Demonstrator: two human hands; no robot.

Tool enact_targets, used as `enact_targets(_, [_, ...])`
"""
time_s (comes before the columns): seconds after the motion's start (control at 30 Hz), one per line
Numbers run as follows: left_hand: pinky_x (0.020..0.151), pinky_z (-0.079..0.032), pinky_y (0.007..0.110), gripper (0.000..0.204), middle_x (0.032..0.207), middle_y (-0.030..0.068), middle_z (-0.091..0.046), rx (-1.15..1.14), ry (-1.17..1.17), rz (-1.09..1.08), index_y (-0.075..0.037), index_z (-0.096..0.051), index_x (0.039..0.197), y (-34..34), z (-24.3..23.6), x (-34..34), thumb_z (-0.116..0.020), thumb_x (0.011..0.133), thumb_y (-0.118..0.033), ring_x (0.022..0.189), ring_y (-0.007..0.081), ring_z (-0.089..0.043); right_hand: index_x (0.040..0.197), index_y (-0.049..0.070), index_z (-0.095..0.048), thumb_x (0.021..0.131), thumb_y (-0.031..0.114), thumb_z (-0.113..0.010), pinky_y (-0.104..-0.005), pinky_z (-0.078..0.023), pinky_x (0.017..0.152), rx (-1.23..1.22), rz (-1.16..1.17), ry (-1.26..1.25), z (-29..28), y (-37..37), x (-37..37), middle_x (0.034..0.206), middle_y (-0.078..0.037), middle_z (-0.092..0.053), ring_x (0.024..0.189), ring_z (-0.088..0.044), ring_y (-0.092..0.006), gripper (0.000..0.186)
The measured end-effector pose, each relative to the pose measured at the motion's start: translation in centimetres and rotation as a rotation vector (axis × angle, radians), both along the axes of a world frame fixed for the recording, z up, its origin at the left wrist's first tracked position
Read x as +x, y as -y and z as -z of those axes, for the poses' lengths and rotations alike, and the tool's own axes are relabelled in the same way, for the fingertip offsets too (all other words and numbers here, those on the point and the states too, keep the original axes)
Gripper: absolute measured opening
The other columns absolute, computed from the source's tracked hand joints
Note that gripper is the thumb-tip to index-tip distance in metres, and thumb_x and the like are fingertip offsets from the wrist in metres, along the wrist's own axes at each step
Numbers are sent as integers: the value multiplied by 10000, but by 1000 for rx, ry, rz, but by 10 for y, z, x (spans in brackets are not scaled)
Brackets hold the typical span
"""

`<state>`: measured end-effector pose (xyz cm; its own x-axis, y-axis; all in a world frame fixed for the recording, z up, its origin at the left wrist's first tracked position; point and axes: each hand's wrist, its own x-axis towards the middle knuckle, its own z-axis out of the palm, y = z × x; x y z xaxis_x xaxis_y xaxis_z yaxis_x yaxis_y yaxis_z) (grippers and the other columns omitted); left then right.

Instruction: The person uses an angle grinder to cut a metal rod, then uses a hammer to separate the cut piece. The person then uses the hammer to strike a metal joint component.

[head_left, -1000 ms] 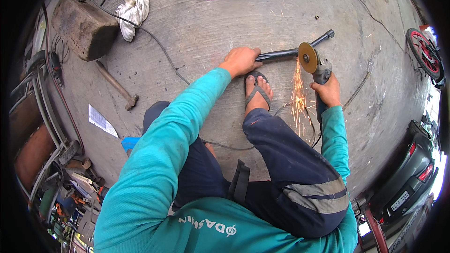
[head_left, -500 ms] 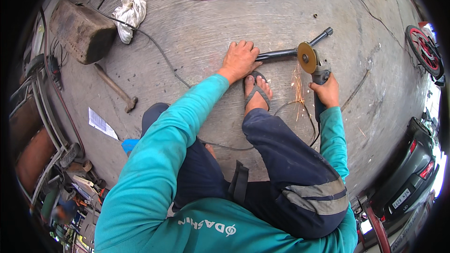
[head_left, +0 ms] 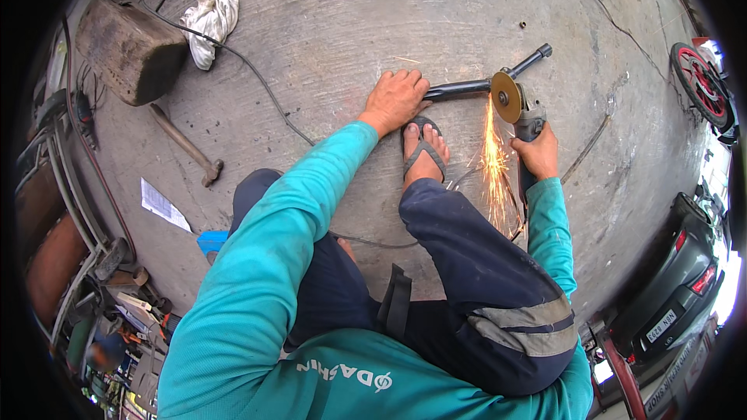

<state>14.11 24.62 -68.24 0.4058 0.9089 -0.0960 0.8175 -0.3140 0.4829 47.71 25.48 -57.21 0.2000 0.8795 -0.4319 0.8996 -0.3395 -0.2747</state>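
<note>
Grinder (head_left: 513, 107) right of foot (head_left: 425, 157), hammer (head_left: 185, 144) left

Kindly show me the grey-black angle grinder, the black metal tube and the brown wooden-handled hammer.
Grey-black angle grinder (head_left: 530, 124), head view: its grey gear head.
Black metal tube (head_left: 460, 89), head view: its long straight section.
Brown wooden-handled hammer (head_left: 182, 138), head view: middle of the handle.

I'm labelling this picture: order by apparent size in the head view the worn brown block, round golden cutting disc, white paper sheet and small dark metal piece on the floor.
1. Worn brown block
2. Golden cutting disc and white paper sheet: too alike to rank
3. Small dark metal piece
</note>
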Motion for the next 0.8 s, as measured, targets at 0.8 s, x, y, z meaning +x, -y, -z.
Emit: enact_targets(0.8, [882, -503, 424, 326, 1095, 45, -648, -10, 27, 3, -115, -687, 1092, -2, -1, -1, -720, 984, -421, 1077, 231, -650, 1188, -76, -653, 694, 288, -886, -478, -587, 914, -24, -26, 47, 4, 6, 9, 1107, -289, -766, 1052, -758, -426, 657])
